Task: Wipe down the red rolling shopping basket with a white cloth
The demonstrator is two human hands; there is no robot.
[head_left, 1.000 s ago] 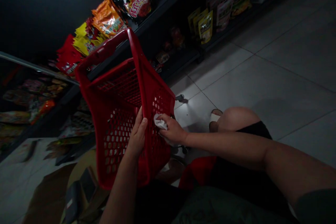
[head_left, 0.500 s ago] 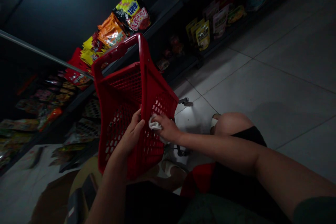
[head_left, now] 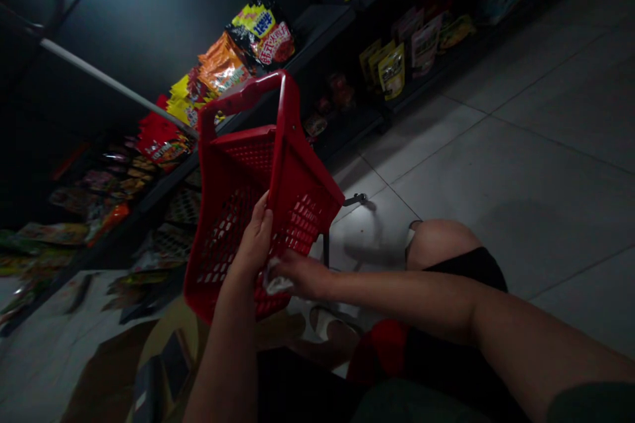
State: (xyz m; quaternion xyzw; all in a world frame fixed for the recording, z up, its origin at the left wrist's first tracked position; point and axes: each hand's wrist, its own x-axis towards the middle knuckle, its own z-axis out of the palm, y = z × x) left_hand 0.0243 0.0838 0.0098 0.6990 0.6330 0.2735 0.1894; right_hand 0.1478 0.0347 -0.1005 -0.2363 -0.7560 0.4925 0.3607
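A red plastic shopping basket (head_left: 310, 175) with perforated sides, on a wheeled metal frame, stands tilted in the head view in front of me. My left hand (head_left: 258, 234) grips the rim of its near side, fingers partly hidden behind the edge. Closed around a crumpled white cloth (head_left: 278, 283), my right hand (head_left: 302, 274) presses against the lower part of the perforated side; it is somewhat blurred. Above the basket rises its red handle (head_left: 243, 98). A metal pole (head_left: 114, 84) runs from the basket's back edge to the upper left.
Dark shelves behind the basket hold snack bags (head_left: 223, 63) and yellow pouches (head_left: 391, 73). A round stool-like surface at lower left carries dark flat objects (head_left: 176, 363). My bent knee (head_left: 444, 241) is at the right, above pale floor tiles (head_left: 546, 165).
My right hand with the cloth has moved down and left along the basket's side. My left hand stays on the rim. The whole view has shifted slightly.
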